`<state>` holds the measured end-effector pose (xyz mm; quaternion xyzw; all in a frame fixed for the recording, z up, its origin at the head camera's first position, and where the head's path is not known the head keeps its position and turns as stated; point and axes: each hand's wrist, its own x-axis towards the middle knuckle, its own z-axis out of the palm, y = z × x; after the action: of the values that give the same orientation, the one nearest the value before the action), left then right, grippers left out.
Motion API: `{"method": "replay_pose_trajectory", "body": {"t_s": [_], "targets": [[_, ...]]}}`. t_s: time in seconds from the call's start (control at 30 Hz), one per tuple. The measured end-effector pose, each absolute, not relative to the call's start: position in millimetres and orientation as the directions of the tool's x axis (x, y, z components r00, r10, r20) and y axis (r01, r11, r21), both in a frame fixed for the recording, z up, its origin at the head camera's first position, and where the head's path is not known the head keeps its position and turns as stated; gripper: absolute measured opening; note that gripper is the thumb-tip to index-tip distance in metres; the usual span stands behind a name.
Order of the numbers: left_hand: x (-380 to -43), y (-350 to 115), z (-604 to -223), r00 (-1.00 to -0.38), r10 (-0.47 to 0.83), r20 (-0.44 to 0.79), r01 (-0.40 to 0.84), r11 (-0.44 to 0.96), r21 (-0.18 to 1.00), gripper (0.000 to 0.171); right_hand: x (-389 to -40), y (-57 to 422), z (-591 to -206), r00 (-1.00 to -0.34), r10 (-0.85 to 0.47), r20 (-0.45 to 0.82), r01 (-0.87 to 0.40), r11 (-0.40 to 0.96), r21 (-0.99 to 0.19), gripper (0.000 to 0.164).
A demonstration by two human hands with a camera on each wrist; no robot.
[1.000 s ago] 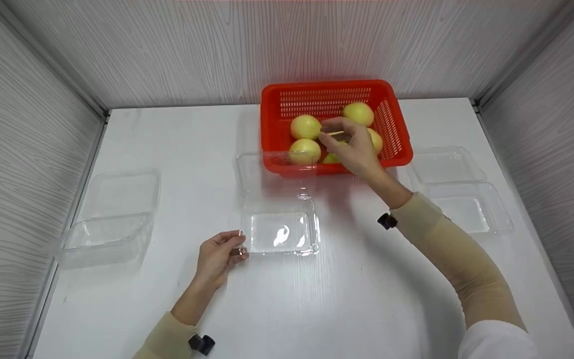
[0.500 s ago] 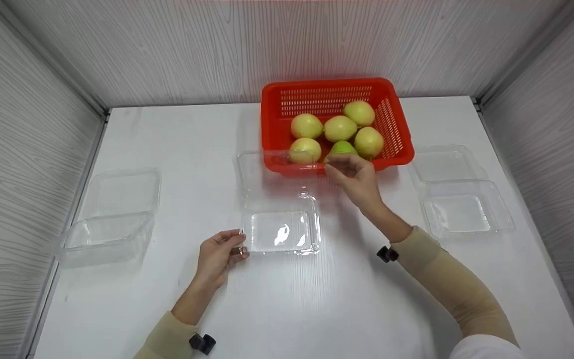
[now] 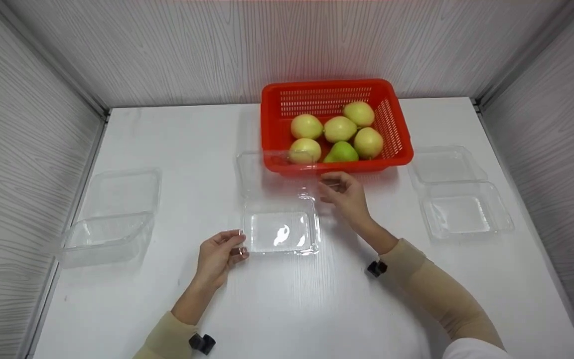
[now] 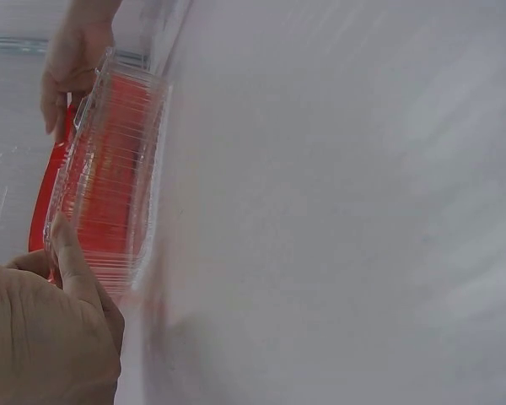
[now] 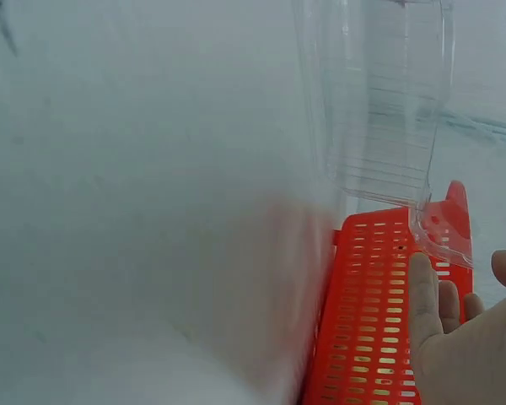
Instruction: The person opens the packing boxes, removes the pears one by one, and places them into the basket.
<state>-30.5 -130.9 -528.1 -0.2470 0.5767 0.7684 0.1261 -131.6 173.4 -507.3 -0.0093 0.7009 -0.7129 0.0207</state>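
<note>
A clear plastic clamshell box (image 3: pixel 279 232) stands in the middle of the table with its lid (image 3: pixel 277 174) raised at the back. My left hand (image 3: pixel 215 257) pinches the left rim of this box; the left wrist view shows the thumb (image 4: pixel 67 245) on the near side of the wall. To the right of the lid is my right hand (image 3: pixel 348 199), thumb and fingers apart. In the right wrist view its index finger (image 5: pixel 422 291) reaches close to the lid's corner; whether it touches I cannot tell. Behind is a red basket (image 3: pixel 271 112) with several yellow-green pears (image 3: pixel 340 128).
Another clear clamshell box (image 3: pixel 107 244) lies open on the left of the white table (image 3: pixel 182 139). A further one (image 3: pixel 461 214) lies open on the right. The basket stands close to the grey wood-grain back wall (image 3: pixel 192 55).
My right hand has come away from above the basket, moving toward me and down to the lid's right side. The pears in the basket are now uncovered. My left hand has stayed on the box.
</note>
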Motion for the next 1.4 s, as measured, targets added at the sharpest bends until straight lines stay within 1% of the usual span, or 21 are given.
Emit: {"method": "replay_pose_trajectory", "body": {"t_s": [0.13, 0.2, 0.3, 0.47, 0.93, 1.23, 1.4], "targets": [[-30.6, -131.7, -528.3, -0.844, -0.093, -0.528, -0.482, -0.299, 0.823, 0.020, -130.2, 168.1, -515.3, -0.998, -0.053, -0.037, 0.039, -0.049, -0.998, 0.040], [-30.6, -132.0, -528.4, -0.841, -0.097, -0.532, -0.487, -0.293, 0.823, 0.020, -130.1, 165.2, -518.2, -0.998, -0.050, -0.039, 0.041, -0.047, -0.998, 0.041], [-30.2, -132.4, -528.1, -0.839, -0.100, -0.535, -0.491, -0.286, 0.823, 0.020, -130.3, 161.7, -521.8, -0.999, -0.042, -0.034, 0.035, -0.033, -0.999, 0.040], [-29.8, -133.9, -527.6, -0.840, -0.098, -0.534, -0.491, -0.284, 0.823, 0.022, -129.6, 157.8, -523.2, -0.999, -0.033, -0.039, 0.041, -0.065, -0.997, 0.035], [-27.7, -144.4, -528.1, -0.814, -0.147, -0.561, -0.514, -0.268, 0.815, 0.022, -128.9, 143.2, -527.0, -0.998, -0.019, -0.056, 0.058, -0.116, -0.992, 0.032], [-24.8, -157.1, -526.2, -0.807, -0.153, -0.570, -0.523, -0.261, 0.811, 0.030, -129.1, 130.9, -530.9, -0.997, -0.050, -0.064, 0.072, -0.175, -0.982, 0.035], [-22.1, -164.9, -525.9, -0.805, -0.165, -0.570, -0.520, -0.266, 0.811, 0.032, -128.1, 123.0, -531.5, -0.996, -0.064, -0.058, 0.069, -0.171, -0.983, 0.030]]}}
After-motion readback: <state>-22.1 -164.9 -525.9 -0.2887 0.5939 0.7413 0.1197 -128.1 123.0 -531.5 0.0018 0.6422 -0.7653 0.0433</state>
